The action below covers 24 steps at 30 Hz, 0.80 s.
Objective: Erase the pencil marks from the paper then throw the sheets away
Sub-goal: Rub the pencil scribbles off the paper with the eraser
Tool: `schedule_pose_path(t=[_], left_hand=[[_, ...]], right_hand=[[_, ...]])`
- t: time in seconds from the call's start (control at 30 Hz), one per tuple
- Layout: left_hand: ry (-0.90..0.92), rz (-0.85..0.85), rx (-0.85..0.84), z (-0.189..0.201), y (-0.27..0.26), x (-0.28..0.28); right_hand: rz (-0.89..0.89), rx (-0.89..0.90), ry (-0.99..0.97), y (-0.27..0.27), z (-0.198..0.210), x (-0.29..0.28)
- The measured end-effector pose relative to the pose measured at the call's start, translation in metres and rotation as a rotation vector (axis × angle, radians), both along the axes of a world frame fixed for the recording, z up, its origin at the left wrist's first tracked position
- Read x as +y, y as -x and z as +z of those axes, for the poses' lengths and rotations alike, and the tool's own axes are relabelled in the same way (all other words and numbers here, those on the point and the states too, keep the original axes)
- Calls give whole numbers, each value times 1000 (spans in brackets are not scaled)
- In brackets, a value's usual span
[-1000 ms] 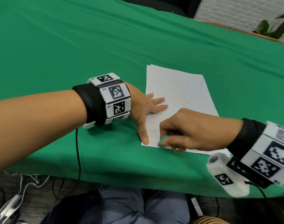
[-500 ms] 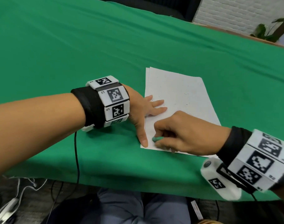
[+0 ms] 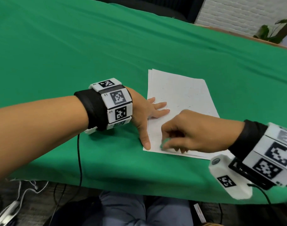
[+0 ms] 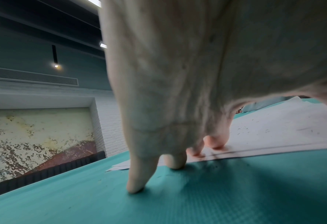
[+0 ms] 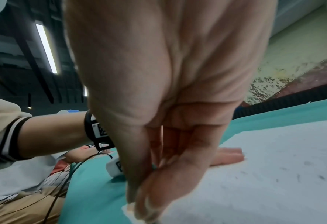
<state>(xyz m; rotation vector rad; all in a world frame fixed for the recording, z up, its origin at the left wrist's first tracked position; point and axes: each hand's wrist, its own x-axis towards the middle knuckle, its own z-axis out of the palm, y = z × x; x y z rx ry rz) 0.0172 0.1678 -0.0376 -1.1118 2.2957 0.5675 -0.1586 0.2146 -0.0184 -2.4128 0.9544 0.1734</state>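
A small stack of white paper sheets (image 3: 180, 95) lies on the green table cloth (image 3: 74, 54), with faint pencil specks across the top sheet (image 4: 283, 130). My left hand (image 3: 147, 115) lies flat with spread fingers, pressing the sheets' left edge; its thumb points toward me along that edge. My right hand (image 3: 180, 137) is curled over the near left corner and pinches a small green eraser (image 3: 164, 142) against the paper. In the right wrist view only a sliver of the eraser (image 5: 154, 166) shows between the fingers above the sheet (image 5: 274, 174).
The cloth's front edge (image 3: 107, 185) runs just below my hands, with my lap under it. Cables (image 3: 79, 160) hang from both wrist units. A brick wall and a plant (image 3: 270, 33) stand beyond the table's far right edge.
My right hand with the eraser has shifted slightly back and forth over the near left corner of the paper. The left hand has kept pressing the sheets in place.
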Motion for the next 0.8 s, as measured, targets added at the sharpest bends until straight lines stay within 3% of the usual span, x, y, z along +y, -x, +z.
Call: schedule_pose_path(t=[0.1, 0.27, 0.43, 0.63, 0.8], left_hand=[[-14, -6, 42, 1, 0, 1], [10, 1, -12, 0, 0, 1], [16, -12, -6, 2, 1, 0], [141, -48, -12, 8, 11, -5], [67, -32, -39, 3, 18, -10]], right_hand=[[19, -97, 132, -7, -3, -4], [54, 34, -38, -4, -7, 4], [-103, -65, 127, 11, -1, -7], [-122, -16, 91, 9, -15, 4], [-111, -4, 87, 2, -18, 3]])
